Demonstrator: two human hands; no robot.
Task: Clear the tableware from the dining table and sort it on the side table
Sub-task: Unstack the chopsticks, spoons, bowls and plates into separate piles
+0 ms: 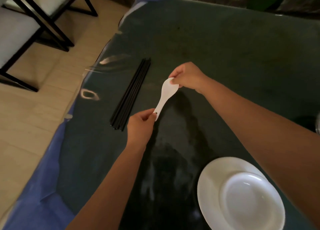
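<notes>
A white ceramic soup spoon (165,95) hangs above the dark green table (233,60), held at both ends. My left hand (140,126) pinches the tip of its handle. My right hand (187,76) grips the rim of its bowl with thumb and fingers. A bundle of several black chopsticks (130,94) lies on the table just left of the spoon, running diagonally. Near the bottom right a white bowl (249,200) sits on a white plate (213,177), partly covered by my right forearm.
The table's left edge, with clear film over a blue cloth (43,186), runs diagonally beside a beige tiled floor (34,117). Chairs with black frames and white seats (22,27) stand at the top left. A glass object (317,124) shows at the right edge.
</notes>
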